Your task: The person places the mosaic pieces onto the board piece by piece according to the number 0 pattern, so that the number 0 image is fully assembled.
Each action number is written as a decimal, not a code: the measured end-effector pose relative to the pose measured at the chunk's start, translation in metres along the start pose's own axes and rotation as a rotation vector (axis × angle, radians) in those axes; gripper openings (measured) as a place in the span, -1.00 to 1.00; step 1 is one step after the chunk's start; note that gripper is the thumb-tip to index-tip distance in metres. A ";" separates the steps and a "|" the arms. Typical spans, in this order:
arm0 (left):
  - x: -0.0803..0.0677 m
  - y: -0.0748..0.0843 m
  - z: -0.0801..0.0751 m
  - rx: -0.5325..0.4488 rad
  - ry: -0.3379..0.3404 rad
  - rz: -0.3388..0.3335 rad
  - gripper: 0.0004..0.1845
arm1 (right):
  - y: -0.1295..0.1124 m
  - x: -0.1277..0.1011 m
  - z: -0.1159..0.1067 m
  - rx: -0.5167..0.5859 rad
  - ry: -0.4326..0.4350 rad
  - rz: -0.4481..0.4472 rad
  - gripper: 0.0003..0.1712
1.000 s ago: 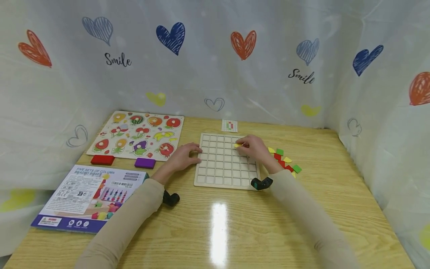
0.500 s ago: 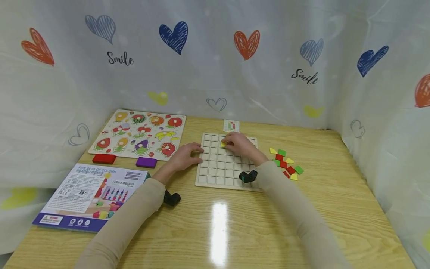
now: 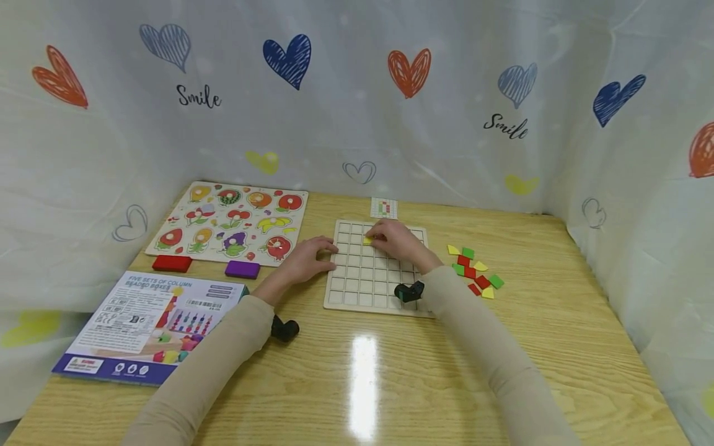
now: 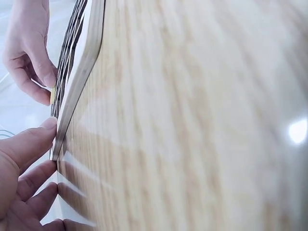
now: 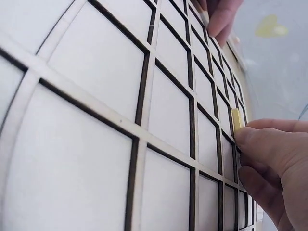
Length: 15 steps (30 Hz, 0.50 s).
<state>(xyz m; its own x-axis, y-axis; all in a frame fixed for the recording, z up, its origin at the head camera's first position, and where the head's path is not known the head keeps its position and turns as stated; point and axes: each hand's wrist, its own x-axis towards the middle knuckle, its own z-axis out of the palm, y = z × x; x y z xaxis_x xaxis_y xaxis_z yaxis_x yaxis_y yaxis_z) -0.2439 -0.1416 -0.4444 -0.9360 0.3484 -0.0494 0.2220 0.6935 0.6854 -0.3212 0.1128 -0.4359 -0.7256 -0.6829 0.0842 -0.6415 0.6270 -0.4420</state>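
Note:
My right hand point(image 3: 393, 240) is over the upper middle of a wooden grid board point(image 3: 351, 288). Its thumb and fingers pinch a small yellow tile point(image 5: 237, 119), which sits right at the grid ribs in the right wrist view. At the board's left edge is my left hand point(image 3: 305, 260). In the left wrist view its thumb point(image 4: 36, 139) lies against the board's rim, with the other fingers loosely bent beside it on the table. Part of the yellow tile is hidden by the right fingers.
Loose red, green and yellow tiles point(image 3: 470, 272) lie right of the board. A small pattern card point(image 3: 385, 207) lies behind it. To the left are a fruit puzzle point(image 3: 223, 223), a red block point(image 3: 171, 264), a purple block point(image 3: 242, 269) and a printed box point(image 3: 145, 328).
My right hand has carried the yellow tile left across the board from its upper right, then slowed over the upper middle. My left hand stays at the board's left edge.

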 end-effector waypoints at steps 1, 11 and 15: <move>0.000 0.000 0.000 0.000 0.000 0.001 -0.61 | 0.000 0.000 0.000 0.013 -0.003 0.021 -0.73; 0.002 0.000 0.000 -0.001 0.002 0.013 -0.61 | 0.000 -0.002 -0.001 0.041 -0.007 0.038 -0.72; 0.003 -0.001 0.001 0.008 0.004 -0.001 -0.61 | 0.001 -0.003 0.000 0.044 -0.009 0.032 -0.72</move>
<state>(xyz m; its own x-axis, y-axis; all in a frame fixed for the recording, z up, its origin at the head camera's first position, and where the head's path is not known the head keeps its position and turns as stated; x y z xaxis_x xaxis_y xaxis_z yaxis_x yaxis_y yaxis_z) -0.2462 -0.1409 -0.4461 -0.9373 0.3453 -0.0466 0.2235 0.6985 0.6798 -0.3201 0.1154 -0.4363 -0.7435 -0.6659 0.0617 -0.6061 0.6318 -0.4832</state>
